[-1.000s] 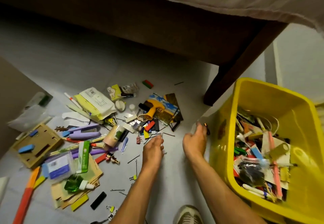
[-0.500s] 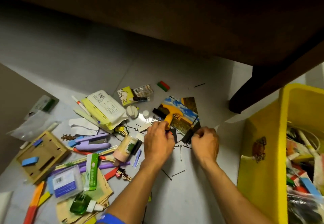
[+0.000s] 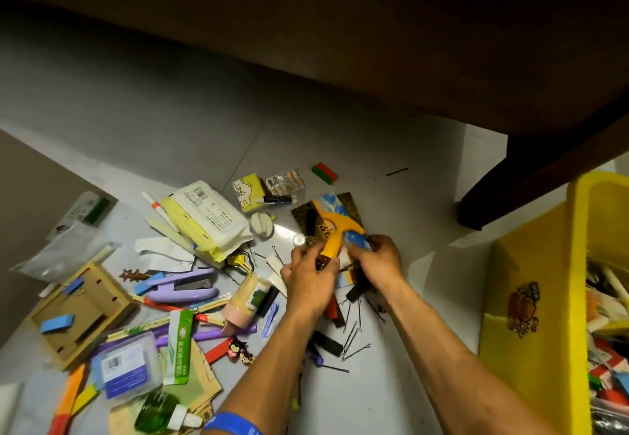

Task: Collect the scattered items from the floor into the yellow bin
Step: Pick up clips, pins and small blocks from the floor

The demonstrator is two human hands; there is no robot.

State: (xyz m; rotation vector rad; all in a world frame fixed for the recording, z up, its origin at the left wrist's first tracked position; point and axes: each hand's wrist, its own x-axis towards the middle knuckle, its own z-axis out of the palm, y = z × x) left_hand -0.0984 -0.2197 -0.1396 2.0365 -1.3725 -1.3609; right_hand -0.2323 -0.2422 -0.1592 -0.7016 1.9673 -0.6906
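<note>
One head camera, looking down at the floor from close up.

I see only one view, from the camera on the person's head, so no second view shares any part with it. It looks forward and down at the grey floor (image 3: 143, 101), and it sits close: both bare arms reach in from the bottom edge toward the middle. I use the yellow bin (image 3: 531, 298) as my landmark. It sits at the right edge, partly cut off. The dark furniture (image 3: 374, 43) fills the top, beyond the bin. The wide lens bends the edges.
</note>
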